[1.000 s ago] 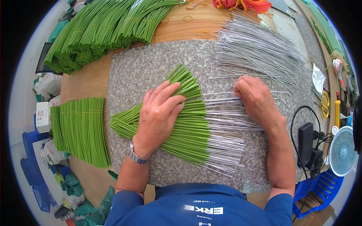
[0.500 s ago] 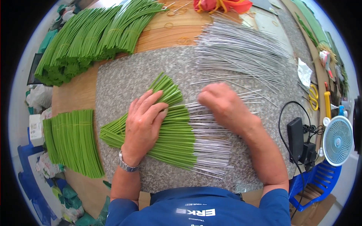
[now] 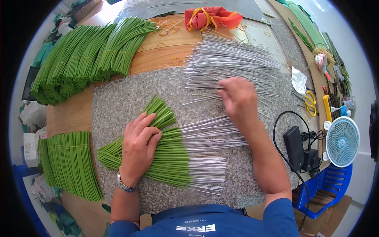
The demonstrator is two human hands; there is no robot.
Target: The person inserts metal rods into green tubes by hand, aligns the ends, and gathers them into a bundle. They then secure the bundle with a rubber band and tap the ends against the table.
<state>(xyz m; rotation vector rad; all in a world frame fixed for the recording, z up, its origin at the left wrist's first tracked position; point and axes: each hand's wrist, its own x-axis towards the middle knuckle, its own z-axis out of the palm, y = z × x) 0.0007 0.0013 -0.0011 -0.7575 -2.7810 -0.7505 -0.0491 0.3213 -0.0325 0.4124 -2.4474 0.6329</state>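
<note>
My left hand (image 3: 139,144) is closed over a fan of green plastic stems (image 3: 167,158), pressing them on the grey speckled board (image 3: 122,87). Silver wires (image 3: 207,170) stick out of the right ends of many stems. A few stems (image 3: 160,112) at the far end angle away under my fingertips and show no wire. My right hand (image 3: 240,98) is at the near edge of a loose pile of silver wires (image 3: 233,63). Its fingers are curled in a pinch; what is between them is hidden.
Banded bundles of green stems (image 3: 92,51) lie at the far left, another bundle (image 3: 71,164) at the near left. A red cloth bag (image 3: 213,19) sits at the back. To the right are yellow-handled scissors (image 3: 311,103), a black power adapter (image 3: 294,148) with cable, and a small fan (image 3: 342,141).
My right hand has gone from the wire ends beside the green stems to the loose wire pile. My left hand stays on the stems. The whole view has shifted a little.
</note>
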